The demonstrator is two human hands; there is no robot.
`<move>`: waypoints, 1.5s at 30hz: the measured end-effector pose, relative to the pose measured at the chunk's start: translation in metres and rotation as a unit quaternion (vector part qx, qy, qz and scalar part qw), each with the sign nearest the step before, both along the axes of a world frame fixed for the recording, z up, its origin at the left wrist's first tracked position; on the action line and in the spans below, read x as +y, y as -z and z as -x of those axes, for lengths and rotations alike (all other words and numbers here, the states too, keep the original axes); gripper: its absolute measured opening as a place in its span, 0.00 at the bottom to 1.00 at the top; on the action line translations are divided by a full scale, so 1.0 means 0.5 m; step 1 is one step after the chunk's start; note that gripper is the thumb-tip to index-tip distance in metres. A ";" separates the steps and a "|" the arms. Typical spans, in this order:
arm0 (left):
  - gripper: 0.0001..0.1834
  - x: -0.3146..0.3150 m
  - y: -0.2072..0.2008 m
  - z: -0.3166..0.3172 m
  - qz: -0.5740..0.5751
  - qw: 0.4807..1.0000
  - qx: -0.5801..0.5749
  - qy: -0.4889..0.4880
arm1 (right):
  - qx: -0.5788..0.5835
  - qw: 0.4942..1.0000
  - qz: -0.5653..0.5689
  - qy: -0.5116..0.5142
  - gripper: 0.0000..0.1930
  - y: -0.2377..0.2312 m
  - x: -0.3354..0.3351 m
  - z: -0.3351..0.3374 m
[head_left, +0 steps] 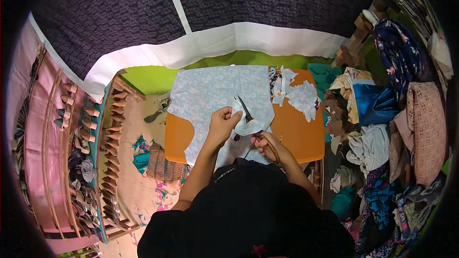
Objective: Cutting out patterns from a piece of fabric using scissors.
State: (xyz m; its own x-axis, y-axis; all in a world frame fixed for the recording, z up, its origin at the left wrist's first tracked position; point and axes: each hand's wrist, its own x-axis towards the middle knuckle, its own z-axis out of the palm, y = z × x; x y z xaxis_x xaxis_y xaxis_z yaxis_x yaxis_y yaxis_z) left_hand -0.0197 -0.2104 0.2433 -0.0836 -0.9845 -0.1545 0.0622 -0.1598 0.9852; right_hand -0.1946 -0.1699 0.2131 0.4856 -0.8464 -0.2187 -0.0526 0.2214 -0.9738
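Observation:
A pale floral fabric (215, 83) lies spread over an orange table (306, 138) in front of me. My left hand (224, 125) is closed, pinching the edge of a small whitish piece of cloth (248, 128) above it. In my right hand (263, 144) is a pair of scissors (245, 109) with dark blades and a brown handle. The blades point up and away, lying against the whitish piece close to my left fingertips. Part of the scissors is hidden behind the cloth.
White fabric scraps (303, 98) lie on the table's right side. Folded and heaped cloths (370, 143) fill the right. To the left stands a wooden rack (103, 162) with rows of brown pointed pieces. Patterned cloth (165, 163) and scraps lie on the floor. A dark curtain (258, 0) hangs ahead.

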 end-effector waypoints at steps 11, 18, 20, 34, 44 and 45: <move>0.08 -0.002 -0.002 0.023 0.007 0.998 0.042 -0.044 | -0.008 0.999 0.042 0.001 0.10 -0.043 -0.008 0.013; 0.09 0.000 -0.007 0.023 0.003 0.999 0.007 -0.034 | 0.046 0.999 0.006 -0.001 0.08 -0.032 -0.011 0.015; 0.08 0.000 -0.007 0.023 0.006 1.000 0.003 -0.031 | 0.040 0.999 0.000 -0.018 0.06 -0.017 -0.012 0.013; 0.08 -0.002 0.005 0.013 -0.005 1.000 0.001 -0.006 | -0.109 0.983 -0.147 -0.015 0.17 0.011 0.009 0.014; 0.09 -0.003 0.008 0.003 0.012 1.000 0.005 -0.001 | -0.085 0.988 -0.130 -0.012 0.14 0.004 0.011 -0.003; 0.09 -0.002 0.005 0.004 0.012 1.000 0.006 -0.001 | -0.084 0.988 -0.130 -0.012 0.14 0.005 0.013 -0.004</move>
State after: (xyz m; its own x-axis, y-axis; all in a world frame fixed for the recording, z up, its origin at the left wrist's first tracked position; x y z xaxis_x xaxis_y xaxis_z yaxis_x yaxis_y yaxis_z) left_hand -0.0219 -0.2116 0.2407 -0.0825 -0.9882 -0.1293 0.0739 -0.1354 0.9880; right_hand -0.1928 -0.1632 0.2108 0.5529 -0.7605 -0.3406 0.0976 0.4650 -0.8799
